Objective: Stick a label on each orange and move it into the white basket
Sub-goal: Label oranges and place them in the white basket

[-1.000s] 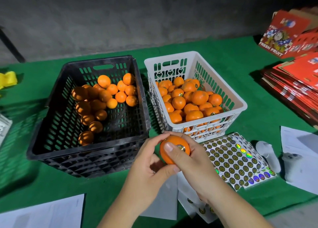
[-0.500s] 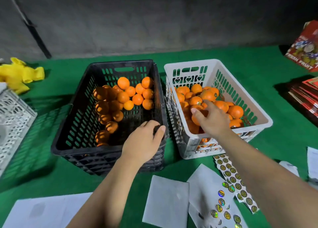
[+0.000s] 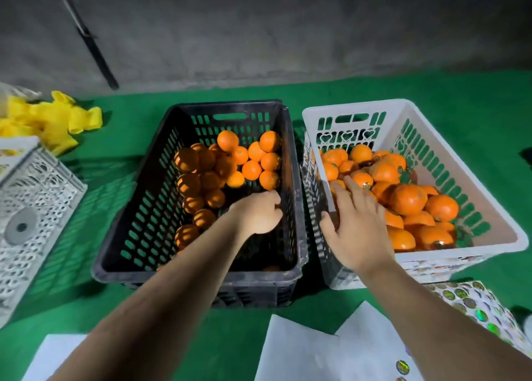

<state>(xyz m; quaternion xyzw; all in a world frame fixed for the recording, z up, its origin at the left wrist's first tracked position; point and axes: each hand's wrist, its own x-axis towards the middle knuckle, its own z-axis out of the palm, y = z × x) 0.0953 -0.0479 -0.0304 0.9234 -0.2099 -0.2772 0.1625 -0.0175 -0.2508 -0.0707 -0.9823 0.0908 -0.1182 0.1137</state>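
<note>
Since shiny round label sheets [image 3: 472, 303] lie nearest on the green desk [image 3: 331, 305], the left hand [image 3: 256, 213] curls inside the black plastic crate [image 3: 198, 268], grip contents unseen; the right hand [image 3: 357, 231], fingers spread, empty, hovers over labelled oranges [image 3: 408, 199] in the white slotted basket [image 3: 495, 225].

Both arms reach forward; left hand [image 3: 259, 213] has its fingers curled under, right hand [image 3: 355, 225] is spread flat.
</note>
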